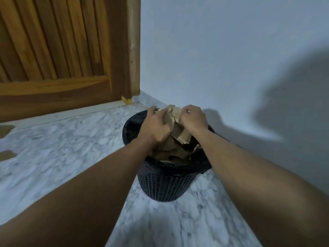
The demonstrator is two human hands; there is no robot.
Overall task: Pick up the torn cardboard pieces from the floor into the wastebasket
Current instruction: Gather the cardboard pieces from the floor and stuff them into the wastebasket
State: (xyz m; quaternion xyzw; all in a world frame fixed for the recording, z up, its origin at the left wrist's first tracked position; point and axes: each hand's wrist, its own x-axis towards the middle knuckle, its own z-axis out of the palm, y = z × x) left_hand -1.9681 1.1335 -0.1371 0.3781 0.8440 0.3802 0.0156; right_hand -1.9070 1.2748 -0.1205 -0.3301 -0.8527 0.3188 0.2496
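A black mesh wastebasket with a black liner stands on the marble floor near the wall corner. Torn brown cardboard pieces fill it to the rim. Above its mouth, my left hand and my right hand together grip a bunch of cardboard pieces from either side, fingers curled round it. The bunch reaches down to the pile in the basket. Two more cardboard pieces lie on the floor at the far left, one near the door and one closer to me.
A wooden door and its frame stand to the left behind the basket. A pale wall runs close along the right side. Marble floor stretches to the left and in front of the basket.
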